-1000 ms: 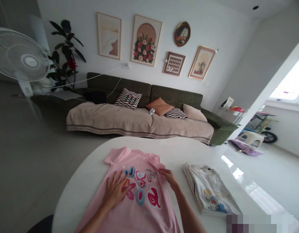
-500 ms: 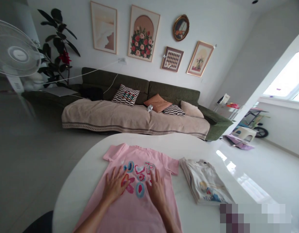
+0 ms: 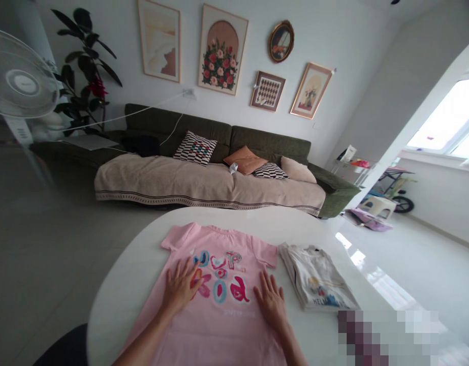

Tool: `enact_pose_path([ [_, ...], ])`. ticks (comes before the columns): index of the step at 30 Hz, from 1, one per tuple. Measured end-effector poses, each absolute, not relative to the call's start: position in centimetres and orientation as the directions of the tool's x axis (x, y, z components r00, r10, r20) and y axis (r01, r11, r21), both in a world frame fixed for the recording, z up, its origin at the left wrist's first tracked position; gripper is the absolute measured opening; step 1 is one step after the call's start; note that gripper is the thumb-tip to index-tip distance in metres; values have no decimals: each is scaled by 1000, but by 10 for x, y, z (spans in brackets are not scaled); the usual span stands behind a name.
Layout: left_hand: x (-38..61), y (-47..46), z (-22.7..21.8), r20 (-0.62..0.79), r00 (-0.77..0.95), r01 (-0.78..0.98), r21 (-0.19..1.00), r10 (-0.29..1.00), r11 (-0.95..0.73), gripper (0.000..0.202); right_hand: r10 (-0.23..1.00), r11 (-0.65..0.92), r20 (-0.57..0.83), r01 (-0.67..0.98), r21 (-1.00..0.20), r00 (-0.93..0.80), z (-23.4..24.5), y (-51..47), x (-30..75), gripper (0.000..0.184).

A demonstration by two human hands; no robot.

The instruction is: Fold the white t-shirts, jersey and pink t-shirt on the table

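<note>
A pink T-shirt (image 3: pixel 219 315) with a bright printed design lies spread flat on the white round table (image 3: pixel 135 284), collar away from me. My left hand (image 3: pixel 180 291) rests flat on its left half, fingers spread over the print. My right hand (image 3: pixel 271 301) lies flat on its right half, fingers stretched out, near the sleeve. Neither hand holds anything. A folded cream T-shirt (image 3: pixel 317 278) with a small picture print lies just right of the pink one.
Beyond the table stands a dark green sofa (image 3: pixel 234 168) with a beige throw and several cushions. A white fan (image 3: pixel 17 76) and a leafy plant (image 3: pixel 85 76) stand at the left. Framed pictures hang on the wall. A stool and bicycle stand far right.
My right hand slid from the shirt's right shoulder to its middle, then outward to the right half. The right sleeve now lies spread out. My left hand stayed put.
</note>
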State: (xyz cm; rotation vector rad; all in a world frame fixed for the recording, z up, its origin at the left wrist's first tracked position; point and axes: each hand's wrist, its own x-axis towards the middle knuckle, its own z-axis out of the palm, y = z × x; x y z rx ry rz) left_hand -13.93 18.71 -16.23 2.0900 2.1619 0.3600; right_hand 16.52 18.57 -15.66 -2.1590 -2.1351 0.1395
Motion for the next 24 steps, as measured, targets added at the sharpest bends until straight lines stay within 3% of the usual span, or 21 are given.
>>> enact_pose_path([
  [4,-125,184,-159,61,-83,964,259,995,65,56,998,-45,41,992,-117,50,-154,182,156,56],
  [7,-110,191,-153,68,-78,960,273,995,57,47,996,77,50,985,-157,-70,-160,169,140,53],
  [13,-86,243,-153,68,113,945,301,991,-129,46,983,171,102,965,-198,-153,-173,154,133,52],
  [17,-94,287,-157,13,154,938,312,988,-151,49,981,181,109,966,-185,-163,-176,158,136,53],
  [24,-175,327,-144,-1,-91,956,279,996,87,46,990,119,91,979,-168,-105,-183,166,133,54],
])
